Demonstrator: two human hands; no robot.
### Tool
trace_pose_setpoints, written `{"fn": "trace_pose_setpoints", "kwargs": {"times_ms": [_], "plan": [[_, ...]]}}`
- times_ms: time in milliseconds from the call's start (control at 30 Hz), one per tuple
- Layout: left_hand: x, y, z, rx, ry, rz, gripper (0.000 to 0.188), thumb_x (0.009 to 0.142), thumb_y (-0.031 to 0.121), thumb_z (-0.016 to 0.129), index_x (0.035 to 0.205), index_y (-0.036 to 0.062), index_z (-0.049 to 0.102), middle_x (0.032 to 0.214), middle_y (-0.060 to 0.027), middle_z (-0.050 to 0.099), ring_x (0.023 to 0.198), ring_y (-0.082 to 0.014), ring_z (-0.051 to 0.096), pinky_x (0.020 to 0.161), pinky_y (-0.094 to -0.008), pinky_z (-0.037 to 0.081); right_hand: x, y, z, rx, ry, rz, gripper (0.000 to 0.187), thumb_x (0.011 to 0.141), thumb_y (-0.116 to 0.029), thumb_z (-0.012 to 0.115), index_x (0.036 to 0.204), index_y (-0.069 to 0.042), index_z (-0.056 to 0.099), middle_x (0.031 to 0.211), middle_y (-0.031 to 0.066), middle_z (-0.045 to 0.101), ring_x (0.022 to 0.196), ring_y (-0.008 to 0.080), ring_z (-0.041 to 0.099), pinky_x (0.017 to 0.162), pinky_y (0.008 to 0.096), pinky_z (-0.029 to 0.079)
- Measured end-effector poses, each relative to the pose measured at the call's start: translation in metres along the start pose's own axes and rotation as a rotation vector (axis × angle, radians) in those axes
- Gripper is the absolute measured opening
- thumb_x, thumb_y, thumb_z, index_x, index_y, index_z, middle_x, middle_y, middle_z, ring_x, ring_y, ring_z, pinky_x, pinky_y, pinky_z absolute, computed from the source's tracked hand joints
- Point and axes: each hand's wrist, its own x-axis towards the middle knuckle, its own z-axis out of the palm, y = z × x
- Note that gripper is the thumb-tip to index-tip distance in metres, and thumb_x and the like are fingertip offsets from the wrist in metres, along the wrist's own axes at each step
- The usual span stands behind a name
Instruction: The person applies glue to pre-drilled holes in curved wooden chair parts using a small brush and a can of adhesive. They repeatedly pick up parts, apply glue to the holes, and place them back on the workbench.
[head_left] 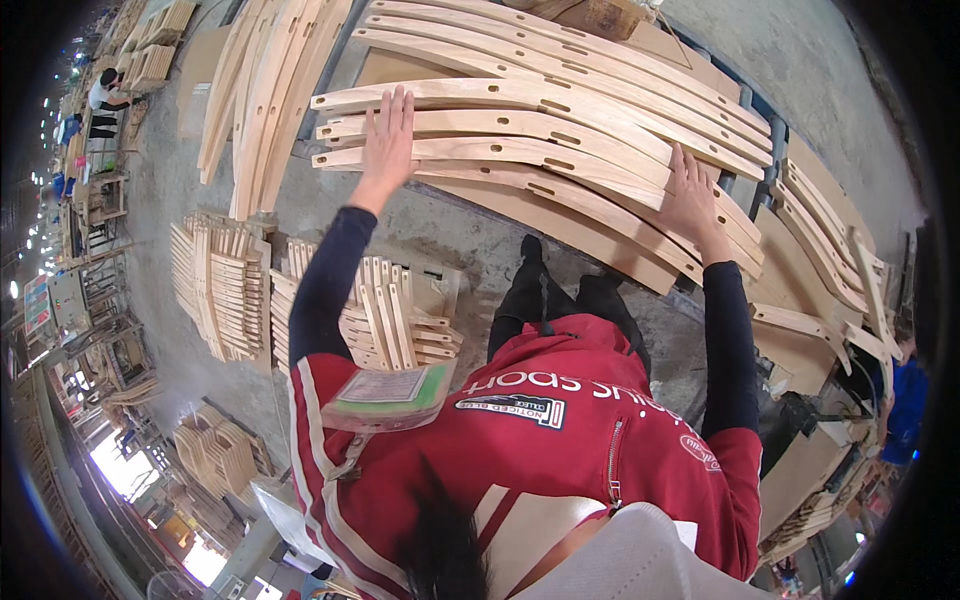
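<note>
Several curved pale wooden bars with oval slots lie side by side across a cardboard-covered stand in front of me. My left hand rests across the bars near their left ends, its fingers stretched out and pointing away. Toward the right ends, my right hand lies on the bars with its fingers extended. Neither hand is wrapped round a bar, though the undersides of both palms are hidden. Just beyond, a further row of similar bars lies on the same stand.
Long bars lie in a bundle at far left. Stacked slotted pieces stand on the floor at left, with another stack nearer me. More curved pieces lie at right. A person is in the left distance; a blue-clothed person is at right.
</note>
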Motion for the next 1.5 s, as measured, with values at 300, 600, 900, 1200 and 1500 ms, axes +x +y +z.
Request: {"fn": "trace_pose_setpoints", "kwargs": {"times_ms": [300,600,900,1200,1500], "plan": [[0.06,-0.033,0.016,-0.031,-0.218,0.139,0.142,0.047,0.03,0.09,0.157,0.0103,0.003,0.156,-0.0263,0.022,0.148,-0.0382,0.018,0.119,-0.0564,0.018,0.0,-0.006,0.002,0.052,-0.024,0.094,0.096,0.074,-0.018,0.062,0.156,-0.008,0.014,0.151,0.0244,0.032,0.141,0.0433,0.029,0.116,0.0542,0.024],[0.056,-0.044,0.035,-0.155,-0.125,0.208,0.114,0.049,0.029,0.088,0.143,-0.0025,0.032,0.142,-0.0242,0.042,0.136,-0.0381,0.037,0.116,-0.0554,0.024,-0.036,-0.042,0.033,0.078,0.34,0.114,0.086,0.081,-0.018,0.07,0.154,-0.013,0.026,0.155,0.0204,0.029,0.145,0.0414,0.023,0.117,0.053,0.023],[0.059,-0.042,-0.001,-0.244,-0.186,0.245,0.105,0.05,0.023,0.081,0.139,-0.0065,0.035,0.131,-0.0267,0.049,0.124,-0.042,0.046,0.107,-0.0463,0.036,-0.109,-0.12,0.07,1.125,0.256,0.201,0.039,0.093,-0.008,0.061,0.131,-0.005,0.057,0.131,0.0136,0.057,0.11,0.0253,0.063,0.09,0.0316,0.052],[-0.034,-0.031,-0.131,-0.179,-0.113,0.276,0.109,0.049,0.033,0.085,0.137,-0.0074,0.034,0.127,-0.026,0.048,0.124,-0.0402,0.045,0.108,-0.0469,0.033,-0.027,-0.157,0.11,3.015,0.152,0.611,0.041,0.1,-0.03,0.046,0.127,0.0,0.053,0.135,0.0183,0.053,0.126,0.0346,0.051,0.106,0.0532,0.043],[-0.173,0.02,-0.12,-0.332,0.009,0.173,0.102,0.056,0.034,0.083,0.135,-0.0087,0.037,0.125,-0.0278,0.049,0.117,-0.0451,0.046,0.103,-0.0501,0.036,-0.074,-0.17,0.134,2.926,0.088,0.229,0.055,0.099,-0.046,0.04,0.138,-0.009,0.05,0.14,0.0119,0.054,0.127,0.032,0.051,0.108,0.0534,0.039]]}}
